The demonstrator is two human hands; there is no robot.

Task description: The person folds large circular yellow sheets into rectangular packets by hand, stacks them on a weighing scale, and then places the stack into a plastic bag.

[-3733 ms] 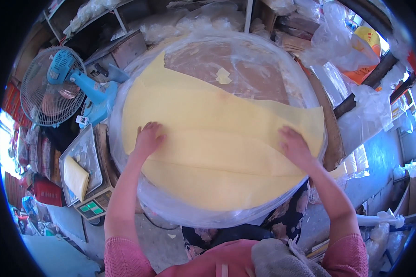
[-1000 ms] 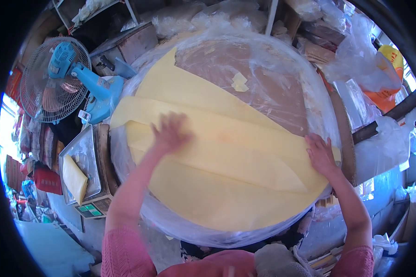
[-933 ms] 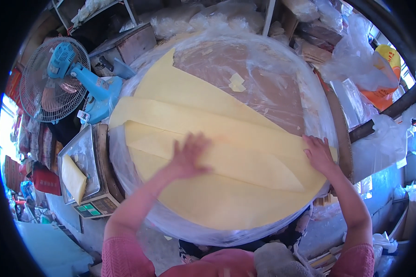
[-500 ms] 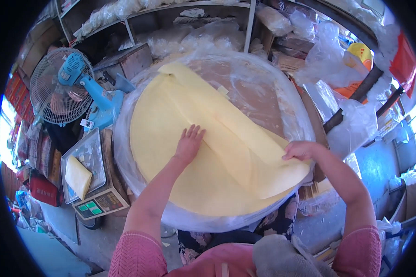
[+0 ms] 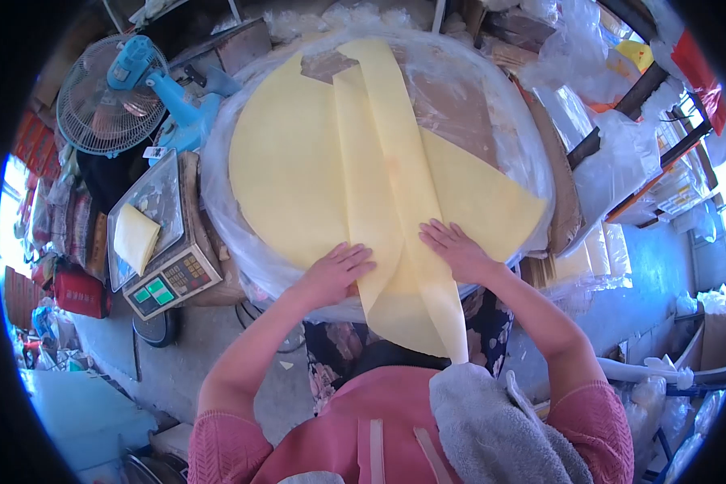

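Yellow sheet (image 5: 375,177) lies folded lengthwise across the round counter (image 5: 452,105) at mid-frame, its lower end overhanging. The left hand (image 5: 339,270) and right hand (image 5: 456,252) rest flat on it, fingers extended. Keypad markings on the scale (image 5: 169,281), frame left, are too small to read.

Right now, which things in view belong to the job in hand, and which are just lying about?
In the job:
large yellow sheet, partly folded, touched by the left grip and right grip
round plastic-covered worktop beneath it

Apparently lying about, untouched:
blue fan
scale
folded yellow piece on the scale, possibly related
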